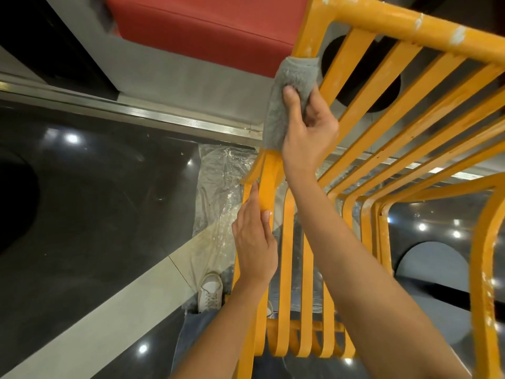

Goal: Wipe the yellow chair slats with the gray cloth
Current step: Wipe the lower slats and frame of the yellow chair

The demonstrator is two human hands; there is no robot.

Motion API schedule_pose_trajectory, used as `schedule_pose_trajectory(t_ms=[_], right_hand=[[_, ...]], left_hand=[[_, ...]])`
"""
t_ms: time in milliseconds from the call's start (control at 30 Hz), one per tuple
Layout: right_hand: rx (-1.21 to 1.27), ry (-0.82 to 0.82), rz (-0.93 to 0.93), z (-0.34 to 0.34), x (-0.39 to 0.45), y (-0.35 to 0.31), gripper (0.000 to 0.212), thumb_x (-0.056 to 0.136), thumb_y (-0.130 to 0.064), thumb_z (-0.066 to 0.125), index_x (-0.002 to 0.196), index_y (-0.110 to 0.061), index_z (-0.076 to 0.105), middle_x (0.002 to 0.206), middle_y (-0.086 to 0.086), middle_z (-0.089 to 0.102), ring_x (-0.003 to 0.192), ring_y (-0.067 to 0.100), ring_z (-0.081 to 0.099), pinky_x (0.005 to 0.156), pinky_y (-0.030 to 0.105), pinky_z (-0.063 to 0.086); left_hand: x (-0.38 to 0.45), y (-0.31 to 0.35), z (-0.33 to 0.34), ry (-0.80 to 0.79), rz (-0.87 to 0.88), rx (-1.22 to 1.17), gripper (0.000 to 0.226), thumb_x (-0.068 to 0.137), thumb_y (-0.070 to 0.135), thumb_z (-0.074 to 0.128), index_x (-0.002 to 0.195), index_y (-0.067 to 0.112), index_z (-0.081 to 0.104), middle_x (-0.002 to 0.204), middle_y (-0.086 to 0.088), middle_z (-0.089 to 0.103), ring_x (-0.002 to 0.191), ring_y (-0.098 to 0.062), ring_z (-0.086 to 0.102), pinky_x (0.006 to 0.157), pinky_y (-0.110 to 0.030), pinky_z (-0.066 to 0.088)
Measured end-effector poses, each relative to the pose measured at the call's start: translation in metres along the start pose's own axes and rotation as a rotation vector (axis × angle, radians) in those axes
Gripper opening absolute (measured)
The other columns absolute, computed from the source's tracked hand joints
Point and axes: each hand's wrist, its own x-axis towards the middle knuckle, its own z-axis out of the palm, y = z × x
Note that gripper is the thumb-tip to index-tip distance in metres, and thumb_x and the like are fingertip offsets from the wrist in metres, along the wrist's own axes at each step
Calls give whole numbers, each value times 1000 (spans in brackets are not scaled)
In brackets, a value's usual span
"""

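The yellow slatted chair [382, 127] fills the right half of the view, its slats running from the top rail down toward me. A gray fluffy cloth [284, 105] is wrapped round the leftmost upright of the chair back. My right hand [308, 132] grips the cloth against that upright, thumb on the front of it. Lower down, my left hand [255, 242] holds the leftmost seat slat, fingers lying along it and the thumb curled round its edge. White paint specks dot the top rail.
A red cushioned seat [205, 26] stands beyond the chair at the top. Clear plastic sheeting [218, 192] lies on the glossy dark floor [95, 201] under the chair. My white shoe [210, 292] is beside the chair's left edge. A metal floor strip [136, 113] crosses the left.
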Motion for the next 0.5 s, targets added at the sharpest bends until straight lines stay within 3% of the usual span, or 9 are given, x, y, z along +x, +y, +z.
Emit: schedule_pose_trajectory(t_ms=[33,67,100,233,367,500], right_hand=[[2,-15,5,-4,-2,4,12,95,-7,66,90,2,70,77,9,71,74,9,66,65,26,54],[-17,-9,40,-8,-11,8,25,97,-8,64,72,-5,61,60,3,54,59,5,50,53,22,41],[-40,-34,63,-12,-22,15,35,98,-9,63,65,-8,51,56,2,39,55,6,36,50,22,31],[-77,-104,138,-18,-40,17,47,95,-22,67,62,1,44,59,4,35,59,13,31,52,35,27],[-29,-78,47,-6,-4,-8,36,95,-11,67,64,-19,51,55,-16,37,56,0,31,52,19,27],[47,-65,132,-15,-16,5,37,97,-10,64,63,-5,51,57,2,38,57,6,35,51,23,29]], left_hand=[[0,0,0,-2,4,-5,49,105,28,30,154,24,23,157,11,34,143,-7,33,112,-45,36],[0,0,0,1,9,-11,49,105,28,29,154,24,23,156,10,34,142,-9,35,111,-47,37],[0,0,0,6,12,-17,49,106,29,29,154,24,23,156,9,35,141,-10,36,109,-48,39],[0,-2,0,4,2,-38,49,106,35,26,153,24,26,155,8,37,140,-11,37,108,-50,40],[0,-2,0,3,12,-17,49,106,36,24,153,23,27,153,8,39,136,-7,40,107,-48,41],[1,-3,1,5,12,-20,48,106,30,27,154,23,27,153,10,38,133,2,36,108,-45,40]])
